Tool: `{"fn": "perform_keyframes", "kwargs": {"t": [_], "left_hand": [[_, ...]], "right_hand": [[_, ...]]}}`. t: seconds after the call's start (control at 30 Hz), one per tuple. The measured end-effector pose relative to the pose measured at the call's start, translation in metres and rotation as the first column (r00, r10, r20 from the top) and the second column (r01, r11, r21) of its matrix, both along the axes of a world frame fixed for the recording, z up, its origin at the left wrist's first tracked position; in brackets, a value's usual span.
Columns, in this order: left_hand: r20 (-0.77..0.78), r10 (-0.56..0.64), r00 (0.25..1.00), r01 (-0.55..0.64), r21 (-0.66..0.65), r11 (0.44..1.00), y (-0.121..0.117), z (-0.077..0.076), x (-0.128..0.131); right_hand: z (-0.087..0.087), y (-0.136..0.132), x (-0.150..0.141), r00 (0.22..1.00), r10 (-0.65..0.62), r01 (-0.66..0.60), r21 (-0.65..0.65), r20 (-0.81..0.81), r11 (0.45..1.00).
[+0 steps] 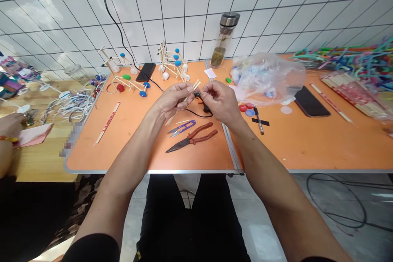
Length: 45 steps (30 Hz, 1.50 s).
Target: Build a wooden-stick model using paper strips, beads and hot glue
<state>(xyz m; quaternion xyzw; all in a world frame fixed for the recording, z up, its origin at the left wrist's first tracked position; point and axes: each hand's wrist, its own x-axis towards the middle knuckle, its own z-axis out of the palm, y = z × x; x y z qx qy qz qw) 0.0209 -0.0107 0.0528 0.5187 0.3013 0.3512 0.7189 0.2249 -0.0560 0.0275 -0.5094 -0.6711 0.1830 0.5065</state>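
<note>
My left hand (173,100) is closed around a pair of wooden chopsticks (194,86), whose tips stick up and to the right above the orange table (129,147). My right hand (219,100) is pinched close beside those tips; what its fingers hold is too small to make out. A black glue gun (205,106) with its cord lies on the table just under both hands. Below them rest red-handled pliers (196,136) and small purple snips (183,127).
Two stick-and-bottle-cap models (129,77) (173,65) stand at the back near a black phone (145,72). A bottle (224,41), a plastic bag (267,77), another phone (310,101), a marker (258,120) and pipe cleaners (353,59) lie right. Another person's hand (10,125) is at left.
</note>
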Motion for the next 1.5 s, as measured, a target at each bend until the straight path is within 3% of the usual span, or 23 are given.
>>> {"fn": "perform_keyframes", "kwargs": {"t": [0.17,0.27,0.37,0.5,0.6,0.93,1.27,1.5], "left_hand": [[0.087,0.167,0.982,-0.156,-0.117,0.981,-0.003,0.007,0.008],[0.143,0.361,0.921,-0.337,-0.167,0.926,0.000,0.004,0.014],[0.196,0.494,0.847,-0.459,-0.200,0.866,0.004,-0.003,0.018],[0.231,0.559,0.796,-0.512,-0.235,0.826,0.006,-0.012,0.023],[0.189,0.581,0.791,-0.542,-0.222,0.810,0.007,-0.018,0.025],[0.164,0.591,0.790,-0.592,-0.047,0.805,0.018,-0.030,0.012],[0.148,0.600,0.786,-0.611,0.042,0.791,0.019,-0.031,0.011],[0.126,0.587,0.800,-0.598,0.074,0.798,0.018,-0.030,0.011]], "right_hand": [[-0.001,-0.004,-0.007,0.999,0.027,-0.023,-0.092,0.033,0.995],[-0.005,-0.007,-0.017,0.982,0.123,-0.153,-0.233,-0.142,0.960],[-0.013,-0.008,-0.028,0.936,0.205,-0.302,-0.352,-0.286,0.886],[-0.020,-0.008,-0.036,0.959,0.167,-0.248,-0.390,-0.231,0.887],[-0.017,-0.010,-0.036,0.953,0.169,-0.260,-0.395,-0.251,0.881],[0.001,-0.013,-0.033,0.903,0.105,-0.340,-0.542,-0.417,0.769],[0.006,-0.017,-0.033,0.902,0.106,-0.343,-0.547,-0.418,0.764],[0.002,-0.013,-0.030,0.905,0.127,-0.345,-0.526,-0.406,0.778]]}}
